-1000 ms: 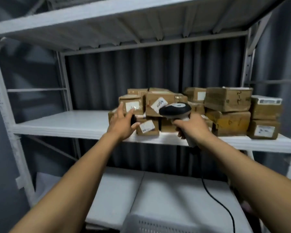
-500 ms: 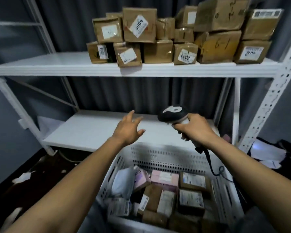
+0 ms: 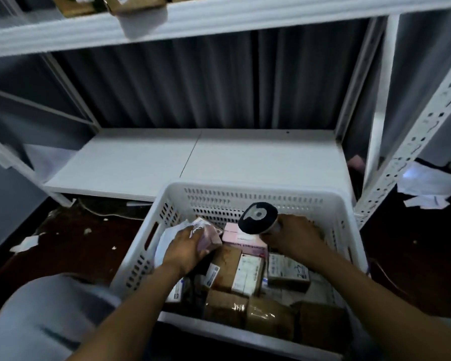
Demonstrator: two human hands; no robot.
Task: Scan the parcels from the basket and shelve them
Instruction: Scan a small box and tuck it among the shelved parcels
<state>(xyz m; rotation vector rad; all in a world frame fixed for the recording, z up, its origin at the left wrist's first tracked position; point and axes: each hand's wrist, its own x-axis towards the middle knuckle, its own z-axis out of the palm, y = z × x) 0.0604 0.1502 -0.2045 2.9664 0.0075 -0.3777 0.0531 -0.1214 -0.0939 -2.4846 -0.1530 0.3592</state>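
Two bare forearms reaching in from the near edge and converging toward the middle, left hand knuckles up with fingers curled around a small pink parcel, right hand slightly farther, fist wrapped round a scanner

— What do you have straight ahead, at the back?

— You face a ribbed dark grey wall, its folds running upright, mostly in shadow.

— And down below you?

— A dark reddish-brown floor. On your left a torn white paper scrap lies on it, with smaller white flecks scattered near, apart from one another. A pale cable trails across the floor farther back on that side.

— On your right?

— Crumpled white papers lie on the floor, some overlapping. Left of them and farther back you see something pink; what it is, you cannot tell.
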